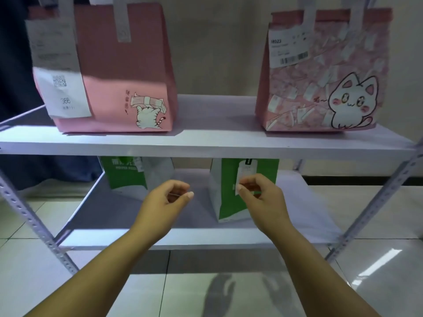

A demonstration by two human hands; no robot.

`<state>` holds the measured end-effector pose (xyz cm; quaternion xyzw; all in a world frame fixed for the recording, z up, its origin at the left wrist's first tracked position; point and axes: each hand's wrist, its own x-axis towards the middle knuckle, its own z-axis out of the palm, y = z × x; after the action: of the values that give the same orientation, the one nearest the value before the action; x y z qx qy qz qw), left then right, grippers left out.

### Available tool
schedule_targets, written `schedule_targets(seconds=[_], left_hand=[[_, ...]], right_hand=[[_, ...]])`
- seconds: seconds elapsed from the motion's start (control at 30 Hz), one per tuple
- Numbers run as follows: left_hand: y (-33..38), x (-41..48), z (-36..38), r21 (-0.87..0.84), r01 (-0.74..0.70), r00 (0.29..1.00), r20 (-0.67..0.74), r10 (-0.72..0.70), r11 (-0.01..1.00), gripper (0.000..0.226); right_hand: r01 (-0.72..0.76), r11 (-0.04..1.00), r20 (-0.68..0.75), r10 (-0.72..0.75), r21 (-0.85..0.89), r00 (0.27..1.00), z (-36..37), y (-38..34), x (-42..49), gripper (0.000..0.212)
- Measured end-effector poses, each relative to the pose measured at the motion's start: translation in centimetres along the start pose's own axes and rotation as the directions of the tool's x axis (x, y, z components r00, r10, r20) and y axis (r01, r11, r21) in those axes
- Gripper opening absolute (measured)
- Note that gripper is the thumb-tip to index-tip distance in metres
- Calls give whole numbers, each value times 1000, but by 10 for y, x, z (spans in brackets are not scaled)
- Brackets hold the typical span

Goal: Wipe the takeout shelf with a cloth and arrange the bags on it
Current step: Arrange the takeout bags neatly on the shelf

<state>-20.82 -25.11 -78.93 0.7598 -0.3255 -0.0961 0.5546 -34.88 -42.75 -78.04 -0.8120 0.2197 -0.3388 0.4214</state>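
Two pink cat-print tote bags stand on the upper shelf board (pixel 206 143), one at the left (pixel 119 83) and one at the right (pixel 320 88). On the lower shelf board (pixel 128 216) stand two green-and-white paper bags, one at the back left (pixel 128 175) and one at the right (pixel 229 202). My right hand (pixel 261 197) is in front of the right green bag and pinches the lower end of the white receipt (pixel 243 172) hanging from it. My left hand (pixel 164 202) hovers over the lower board with loosely curled fingers and nothing visible in it. No cloth is in view.
Perforated grey metal uprights frame the shelf at the left (pixel 29 220) and the right (pixel 375 202). Glossy tiled floor (pixel 377 271) lies below and around it. A beige wall (pixel 217 46) stands behind. Something dark hangs at the far left (pixel 13 88).
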Motion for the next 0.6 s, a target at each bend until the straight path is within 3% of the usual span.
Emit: schedule_targets(seconds=[0.43,0.6], left_hand=[[-43,27,85,102,55,985,157,-70,993,5],[-69,62,118,159,70,980,172,-98,985,21]], right_hand=[[-322,942,-107,312,-95,944,-22,114,0,6],[-402,901,-174,375,-162,911,-18,160,30,17]])
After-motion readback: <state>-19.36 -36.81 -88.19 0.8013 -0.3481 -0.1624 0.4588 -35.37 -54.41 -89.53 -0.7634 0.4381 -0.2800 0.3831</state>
